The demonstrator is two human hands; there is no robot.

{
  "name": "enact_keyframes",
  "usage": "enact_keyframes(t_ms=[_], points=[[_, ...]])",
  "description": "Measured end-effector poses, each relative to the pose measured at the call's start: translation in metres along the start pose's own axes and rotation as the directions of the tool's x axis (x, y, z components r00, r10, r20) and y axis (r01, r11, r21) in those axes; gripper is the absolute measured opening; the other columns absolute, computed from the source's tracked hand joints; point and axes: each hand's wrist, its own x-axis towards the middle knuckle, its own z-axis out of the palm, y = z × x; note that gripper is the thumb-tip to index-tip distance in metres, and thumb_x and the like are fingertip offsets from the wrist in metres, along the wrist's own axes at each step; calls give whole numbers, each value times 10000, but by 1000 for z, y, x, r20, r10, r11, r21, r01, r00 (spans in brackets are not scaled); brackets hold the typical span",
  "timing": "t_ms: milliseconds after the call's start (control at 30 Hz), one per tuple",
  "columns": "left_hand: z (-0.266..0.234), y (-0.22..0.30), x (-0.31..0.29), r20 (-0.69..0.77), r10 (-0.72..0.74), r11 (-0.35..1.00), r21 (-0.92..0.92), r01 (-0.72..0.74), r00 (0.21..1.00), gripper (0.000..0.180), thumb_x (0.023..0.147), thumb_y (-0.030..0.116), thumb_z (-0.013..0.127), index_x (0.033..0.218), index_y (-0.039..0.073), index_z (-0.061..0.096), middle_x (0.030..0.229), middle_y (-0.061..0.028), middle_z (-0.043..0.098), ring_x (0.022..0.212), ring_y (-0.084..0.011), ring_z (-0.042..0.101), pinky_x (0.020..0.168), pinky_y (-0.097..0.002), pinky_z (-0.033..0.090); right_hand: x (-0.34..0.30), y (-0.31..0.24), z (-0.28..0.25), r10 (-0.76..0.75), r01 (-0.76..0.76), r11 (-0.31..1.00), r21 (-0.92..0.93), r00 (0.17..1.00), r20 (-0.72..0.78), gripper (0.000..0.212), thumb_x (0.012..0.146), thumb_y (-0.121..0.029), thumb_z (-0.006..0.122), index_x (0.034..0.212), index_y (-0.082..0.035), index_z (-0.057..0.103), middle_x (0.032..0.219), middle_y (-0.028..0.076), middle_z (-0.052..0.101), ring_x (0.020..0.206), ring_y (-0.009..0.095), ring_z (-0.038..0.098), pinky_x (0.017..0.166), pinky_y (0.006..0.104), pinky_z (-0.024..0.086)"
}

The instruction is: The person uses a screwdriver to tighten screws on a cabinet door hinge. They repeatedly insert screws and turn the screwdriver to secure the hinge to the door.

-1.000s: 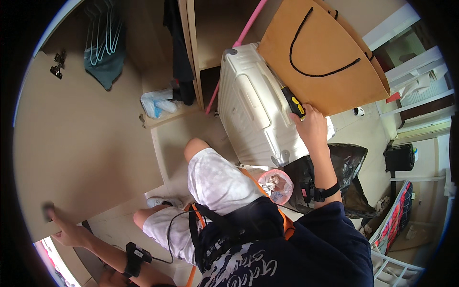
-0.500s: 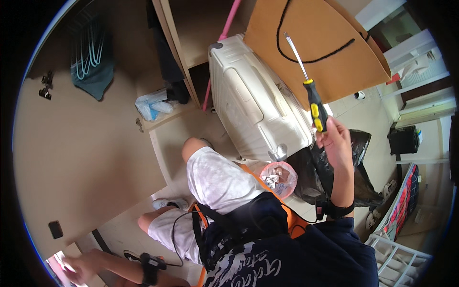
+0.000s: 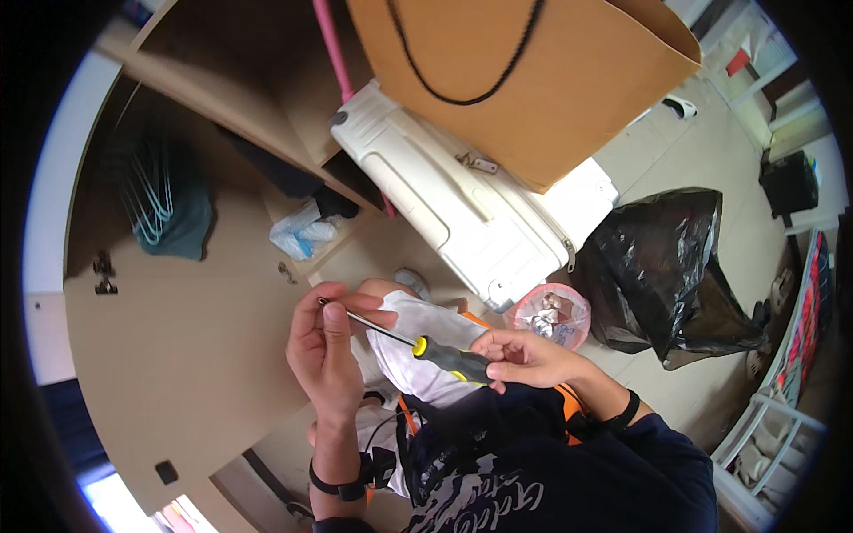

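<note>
Wardrobe door [image 3: 204, 355] spreads widest at my left; the white suitcase [image 3: 506, 235] lies ahead of me; nearer, my right hand [image 3: 526, 360] is curled around the handle end of the screwdriver [image 3: 451, 360], which I hold in the air; my left hand [image 3: 327, 355] pinches it near the tip; the tool is in hand, set against no hinge [image 3: 105, 277]; what remains, I cannot tell.

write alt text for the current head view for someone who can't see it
A person's right hand holds a black-and-yellow screwdriver by the handle while the left hand pinches its shaft near the tip. Beyond are a white hard-shell suitcase, brown paper bag, lined pink wastebasket and black plastic bag.
</note>
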Motion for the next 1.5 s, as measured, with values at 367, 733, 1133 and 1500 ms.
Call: enact_keyframes(t_ms=[367, 733, 1133, 1500], points=[[91, -35, 160, 339, 105, 609, 721, -330, 935, 177, 901, 158, 628, 927, 8, 718, 776, -113, 597, 695, -243, 587, 669, -357, 468, -39, 8, -35, -39, 44, 999, 15, 967, -252, 292, 995, -275, 579, 1132, -20, 549, 836, -12, 536, 625, 29, 425, 556, 187, 341], [134, -60, 186, 190, -100, 411, 902, -133, 977, 193, 803, 200, 670, 912, 65, 754, 810, -132, 602, 745, -316, 596, 710, -403, 481, -61, 22, -69, -79, 83, 997, -2, 944, -319, 256, 971, -212, 627, 1139, -26, 578, 818, -49, 507, 739, 40, 457, 650, 208, 386], [69, -21, 104, 209, -198, 969, -108, 224, 958, 175, 928, 26, 583, 1095, -22, 606, 897, -106, 641, 751, -170, 578, 688, -308, 471, -51, 15, -58, -138, 101, 985, -140, 948, -288, 242, 964, -211, 623, 1099, -15, 579, 870, -6, 573, 745, 54, 504, 660, 218, 413], [12, -12, 7, -98, -63, 936, -352, 24, 993, 156, 973, 87, 578, 1071, -29, 616, 974, -108, 626, 909, -215, 575, 862, -341, 455, 1, -21, 5, -23, -48, 952, -302, 974, -227, 248, 951, -186, 648, 1101, 6, 603, 856, 15, 580, 790, 81, 502, 713, 242, 429]])
